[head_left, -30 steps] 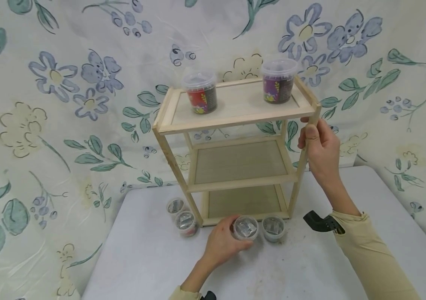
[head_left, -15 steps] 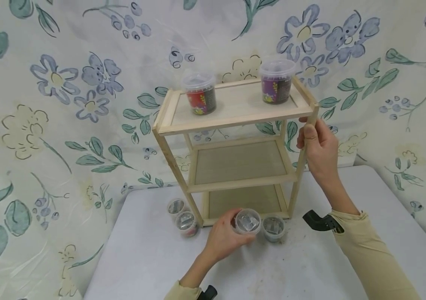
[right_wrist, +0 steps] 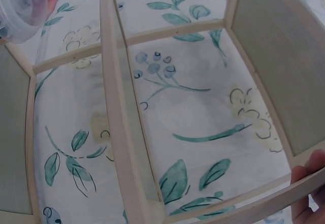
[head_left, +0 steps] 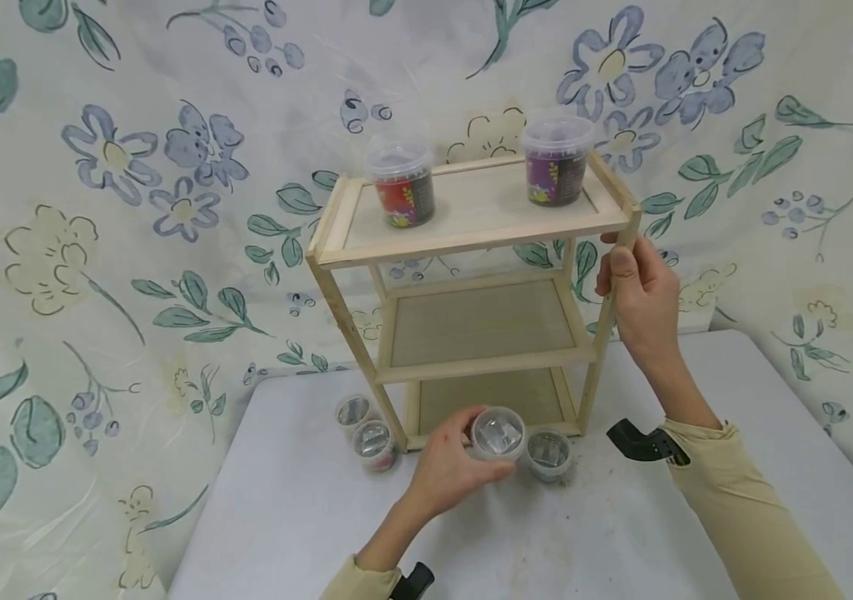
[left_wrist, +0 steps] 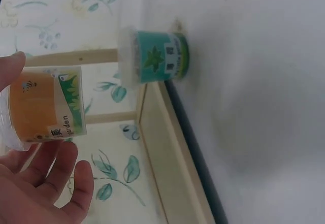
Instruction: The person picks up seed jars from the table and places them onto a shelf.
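Around six o'clock from the wooden rack, the left hand holds an orange cup above the bench, its grip clamped with thumb and fingers on either side. At that cup's four o'clock, a teal cup stands close by; a low sideways swing could topple it. At the rack's three o'clock, the right hand has its grip clamped round a post; a tug there might tip the red tub and purple tub.
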The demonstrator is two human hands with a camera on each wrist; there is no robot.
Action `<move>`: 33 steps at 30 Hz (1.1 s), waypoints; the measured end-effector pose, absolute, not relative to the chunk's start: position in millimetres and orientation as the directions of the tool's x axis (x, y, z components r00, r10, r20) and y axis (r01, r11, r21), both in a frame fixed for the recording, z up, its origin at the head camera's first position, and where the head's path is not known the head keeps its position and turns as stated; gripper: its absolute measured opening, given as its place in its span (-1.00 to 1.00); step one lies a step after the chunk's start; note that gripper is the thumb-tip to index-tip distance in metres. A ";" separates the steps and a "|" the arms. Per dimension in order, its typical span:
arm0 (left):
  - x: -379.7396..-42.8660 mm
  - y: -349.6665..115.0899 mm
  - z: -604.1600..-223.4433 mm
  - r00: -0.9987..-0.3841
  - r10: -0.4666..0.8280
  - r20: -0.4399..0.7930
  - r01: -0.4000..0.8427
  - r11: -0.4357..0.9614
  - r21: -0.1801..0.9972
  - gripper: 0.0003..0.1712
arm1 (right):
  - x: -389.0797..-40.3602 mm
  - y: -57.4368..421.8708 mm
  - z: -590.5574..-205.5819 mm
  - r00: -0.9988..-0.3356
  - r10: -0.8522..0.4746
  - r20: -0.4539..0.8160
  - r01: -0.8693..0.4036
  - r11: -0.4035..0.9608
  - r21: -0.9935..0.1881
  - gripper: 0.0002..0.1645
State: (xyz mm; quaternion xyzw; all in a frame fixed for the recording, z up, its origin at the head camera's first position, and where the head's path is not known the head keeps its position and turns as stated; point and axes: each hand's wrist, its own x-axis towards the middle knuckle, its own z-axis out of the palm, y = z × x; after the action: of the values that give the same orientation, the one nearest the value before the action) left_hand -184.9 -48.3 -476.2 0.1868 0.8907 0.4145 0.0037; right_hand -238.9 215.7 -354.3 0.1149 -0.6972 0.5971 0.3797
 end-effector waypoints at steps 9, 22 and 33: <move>-186.1 -45.5 -458.6 -0.917 0.384 0.110 0.318 0.535 0.782 -0.07 | -240.8 217.5 -353.5 -0.668 0.284 0.688 -0.638 0.258 -0.726 -0.75; -196.0 -41.1 -427.6 -0.890 0.423 0.170 0.374 0.465 0.802 -0.12 | -242.7 218.1 -354.2 -0.682 0.283 0.674 -0.631 0.237 -0.739 -0.75; -218.8 -33.9 -387.5 -0.887 0.411 0.210 0.408 0.483 0.775 -0.09 | -240.5 215.0 -354.2 -0.677 0.288 0.678 -0.641 0.223 -0.734 -0.75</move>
State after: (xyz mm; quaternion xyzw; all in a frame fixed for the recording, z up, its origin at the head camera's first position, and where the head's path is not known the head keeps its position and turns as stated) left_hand -218.8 -33.9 -387.5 0.2377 0.8611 0.4494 0.0019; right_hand -240.5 215.0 -354.2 0.1292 -0.6831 0.6097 0.3808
